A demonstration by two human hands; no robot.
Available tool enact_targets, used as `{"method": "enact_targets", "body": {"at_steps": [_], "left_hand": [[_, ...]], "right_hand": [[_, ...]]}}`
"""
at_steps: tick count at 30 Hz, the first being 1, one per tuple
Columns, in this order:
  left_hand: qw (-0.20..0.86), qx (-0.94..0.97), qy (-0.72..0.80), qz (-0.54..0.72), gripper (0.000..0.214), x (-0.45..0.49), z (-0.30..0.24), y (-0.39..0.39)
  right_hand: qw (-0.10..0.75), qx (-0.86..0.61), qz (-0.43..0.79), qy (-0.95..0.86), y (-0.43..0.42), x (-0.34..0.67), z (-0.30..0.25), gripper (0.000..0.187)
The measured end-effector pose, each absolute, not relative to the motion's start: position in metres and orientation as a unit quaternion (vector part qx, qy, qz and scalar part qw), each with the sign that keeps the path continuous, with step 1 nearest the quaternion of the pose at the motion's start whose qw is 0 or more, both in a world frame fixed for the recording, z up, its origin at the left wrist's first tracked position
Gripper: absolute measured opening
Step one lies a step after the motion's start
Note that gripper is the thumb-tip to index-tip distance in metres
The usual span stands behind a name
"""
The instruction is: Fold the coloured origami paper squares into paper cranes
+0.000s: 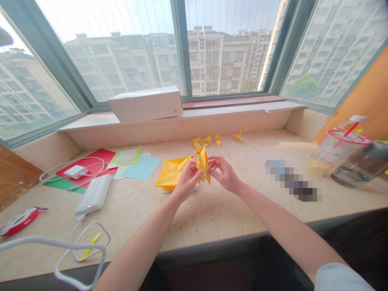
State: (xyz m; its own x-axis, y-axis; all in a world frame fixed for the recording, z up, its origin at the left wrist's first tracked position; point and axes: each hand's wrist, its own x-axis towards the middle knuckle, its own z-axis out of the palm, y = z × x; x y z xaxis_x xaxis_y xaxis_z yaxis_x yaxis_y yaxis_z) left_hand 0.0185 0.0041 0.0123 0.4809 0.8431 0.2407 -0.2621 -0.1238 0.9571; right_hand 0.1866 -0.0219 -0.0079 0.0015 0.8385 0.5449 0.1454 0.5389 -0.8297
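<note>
A folded yellow origami piece (202,161) is held up above the stone ledge, between my two hands. My left hand (190,178) pinches its left side, thumb toward me. On the other side, the fingers of my right hand (223,173) are closed on its right edge. Just behind my left hand lies a stack of creased yellow paper (172,171), with bits of other colours showing beneath. Several small yellow paper cranes (217,139) stand in a loose row beyond my hands, near the back wall of the ledge.
Coloured sheets (142,166), a white charger (75,171), and a power bank (94,195) with looping cables lie at left. A red oval object (21,221) is at far left. A white box (147,106) rests on the sill. A lidded cup (344,147) and a dark-topped bottle (357,165) stand right.
</note>
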Motion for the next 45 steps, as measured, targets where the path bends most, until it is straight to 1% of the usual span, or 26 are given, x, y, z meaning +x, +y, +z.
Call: {"method": "enact_targets", "body": {"at_steps": [6,10,14,17,23,26,30,36,39,43,45], "left_hand": [[0.643,0.571,0.244,0.449,0.04,0.017,0.006,0.011],[0.642,0.574,0.243,0.447,0.045,0.016,0.006,0.012],[0.649,0.572,0.246,0.437,0.05,0.014,0.008,0.012],[0.662,0.561,0.247,0.431,0.051,0.013,0.008,0.013],[0.676,0.557,0.237,0.42,0.046,0.013,0.007,0.013],[0.664,0.564,0.247,0.425,0.041,0.013,0.006,0.013],[0.645,0.596,0.261,0.402,0.032,0.011,0.005,0.016],[0.651,0.598,0.264,0.387,0.037,0.011,0.006,0.015],[0.659,0.583,0.259,0.399,0.035,0.013,0.006,0.013],[0.655,0.577,0.262,0.412,0.03,0.014,0.005,0.011],[0.651,0.587,0.257,0.407,0.03,0.013,0.006,0.011]], "right_hand": [[0.587,-0.4,0.266,-0.652,-0.025,0.187,-0.005,0.048],[0.591,-0.376,0.303,-0.646,-0.025,0.186,-0.005,0.041],[0.581,-0.368,0.347,-0.638,-0.024,0.185,-0.006,0.043],[0.589,-0.368,0.37,-0.617,-0.023,0.185,-0.006,0.046],[0.6,-0.386,0.36,-0.601,-0.026,0.185,-0.004,0.055],[0.586,-0.387,0.345,-0.623,-0.026,0.185,-0.005,0.053],[0.582,-0.382,0.322,-0.642,-0.024,0.184,-0.009,0.048],[0.607,-0.391,0.332,-0.607,-0.024,0.184,-0.01,0.058],[0.601,-0.4,0.328,-0.609,-0.023,0.186,-0.009,0.051],[0.587,-0.416,0.313,-0.62,-0.022,0.188,-0.01,0.035],[0.579,-0.407,0.316,-0.632,-0.022,0.188,-0.01,0.032]]}}
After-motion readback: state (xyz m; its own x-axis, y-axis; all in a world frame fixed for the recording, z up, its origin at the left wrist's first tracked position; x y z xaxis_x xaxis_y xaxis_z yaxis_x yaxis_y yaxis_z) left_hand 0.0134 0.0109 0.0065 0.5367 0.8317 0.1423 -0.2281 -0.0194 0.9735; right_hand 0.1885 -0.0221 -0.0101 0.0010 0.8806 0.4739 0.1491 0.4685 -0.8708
